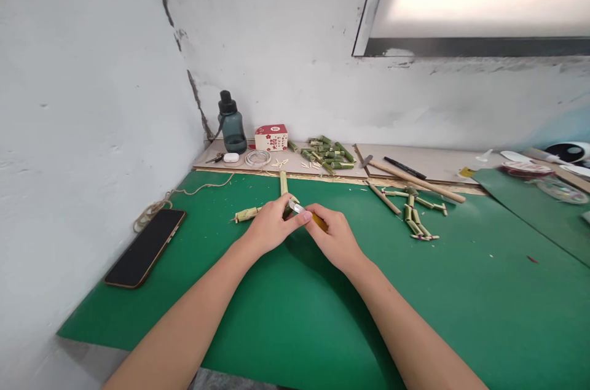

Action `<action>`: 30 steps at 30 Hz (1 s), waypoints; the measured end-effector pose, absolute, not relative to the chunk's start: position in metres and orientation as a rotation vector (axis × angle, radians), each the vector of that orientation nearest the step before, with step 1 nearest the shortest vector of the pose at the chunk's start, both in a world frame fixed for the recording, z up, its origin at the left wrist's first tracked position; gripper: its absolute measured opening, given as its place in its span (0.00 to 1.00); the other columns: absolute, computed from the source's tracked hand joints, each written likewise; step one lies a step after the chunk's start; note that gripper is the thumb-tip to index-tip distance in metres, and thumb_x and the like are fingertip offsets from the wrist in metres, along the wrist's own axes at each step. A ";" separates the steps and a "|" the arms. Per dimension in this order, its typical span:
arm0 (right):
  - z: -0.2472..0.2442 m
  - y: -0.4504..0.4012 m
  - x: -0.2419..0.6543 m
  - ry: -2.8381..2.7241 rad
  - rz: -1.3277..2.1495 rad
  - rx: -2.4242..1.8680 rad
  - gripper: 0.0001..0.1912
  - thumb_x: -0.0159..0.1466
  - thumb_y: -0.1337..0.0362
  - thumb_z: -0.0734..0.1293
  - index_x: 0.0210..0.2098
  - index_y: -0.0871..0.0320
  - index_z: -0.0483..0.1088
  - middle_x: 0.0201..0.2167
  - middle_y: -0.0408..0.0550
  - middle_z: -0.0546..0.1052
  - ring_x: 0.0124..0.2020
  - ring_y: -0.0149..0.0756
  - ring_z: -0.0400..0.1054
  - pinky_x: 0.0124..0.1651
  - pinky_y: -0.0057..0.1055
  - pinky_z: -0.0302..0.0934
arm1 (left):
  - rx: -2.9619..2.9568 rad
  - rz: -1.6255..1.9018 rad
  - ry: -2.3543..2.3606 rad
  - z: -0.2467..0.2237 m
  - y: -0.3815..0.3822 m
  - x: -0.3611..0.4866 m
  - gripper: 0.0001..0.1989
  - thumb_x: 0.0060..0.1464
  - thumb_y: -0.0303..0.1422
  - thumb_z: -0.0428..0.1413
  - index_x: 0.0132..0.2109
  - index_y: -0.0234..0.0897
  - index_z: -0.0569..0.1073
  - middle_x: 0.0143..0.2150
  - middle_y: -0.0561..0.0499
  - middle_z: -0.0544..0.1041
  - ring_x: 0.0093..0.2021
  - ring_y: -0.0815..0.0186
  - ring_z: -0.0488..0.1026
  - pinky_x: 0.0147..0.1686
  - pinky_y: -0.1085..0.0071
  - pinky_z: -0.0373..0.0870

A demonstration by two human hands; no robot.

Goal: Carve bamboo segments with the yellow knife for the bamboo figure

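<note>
Two-handed, grasps a bamboo piece (287,212) with the left hand (270,226) and a yellow-handled cutter (319,222) with the right hand (337,241), toward the bench's (276,310) back edge. Has a phone (146,247) near the left edge and piled cut bamboo (343,165) along the back edge.

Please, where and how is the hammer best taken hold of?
I would grip the hammer by its wooden handle, near the free end, from above, with the right hand once free. That end points rightward and toward you; the head is farther, and the bamboo figure lies near the handle's middle.
</note>
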State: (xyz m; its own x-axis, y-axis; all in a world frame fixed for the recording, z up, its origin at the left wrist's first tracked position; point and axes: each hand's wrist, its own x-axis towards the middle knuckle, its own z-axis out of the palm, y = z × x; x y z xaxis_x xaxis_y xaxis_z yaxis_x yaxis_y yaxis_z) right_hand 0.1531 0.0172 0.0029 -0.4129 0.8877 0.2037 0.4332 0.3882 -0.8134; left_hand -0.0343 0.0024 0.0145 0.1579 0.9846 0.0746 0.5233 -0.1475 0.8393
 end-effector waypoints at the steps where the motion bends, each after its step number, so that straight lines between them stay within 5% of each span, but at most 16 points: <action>1: 0.003 0.017 0.153 -2.008 0.902 -1.130 0.17 0.72 0.50 0.62 0.38 0.53 0.74 0.23 0.39 0.67 0.25 0.33 0.56 0.29 0.31 0.48 | 1.763 0.872 1.439 0.014 0.002 -0.034 0.21 0.61 0.52 0.58 0.37 0.41 0.63 0.28 0.57 0.66 0.28 0.67 0.61 0.29 0.70 0.53; 30: 0.008 0.045 0.164 -2.285 0.755 -1.018 0.13 0.71 0.55 0.64 0.40 0.54 0.76 0.30 0.43 0.79 0.28 0.34 0.67 0.32 0.31 0.55 | 1.683 0.909 1.408 0.007 0.008 -0.035 0.20 0.58 0.51 0.60 0.38 0.41 0.64 0.26 0.58 0.67 0.27 0.68 0.63 0.27 0.71 0.54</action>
State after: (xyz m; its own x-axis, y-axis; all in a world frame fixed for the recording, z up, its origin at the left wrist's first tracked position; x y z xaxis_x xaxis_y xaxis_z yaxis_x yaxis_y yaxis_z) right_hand 0.1641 0.0455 0.0084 -0.5809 0.7805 0.2310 0.4891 0.5615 -0.6675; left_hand -0.0349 0.0084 0.0070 0.1431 0.9881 0.0556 0.4576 -0.1159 0.8816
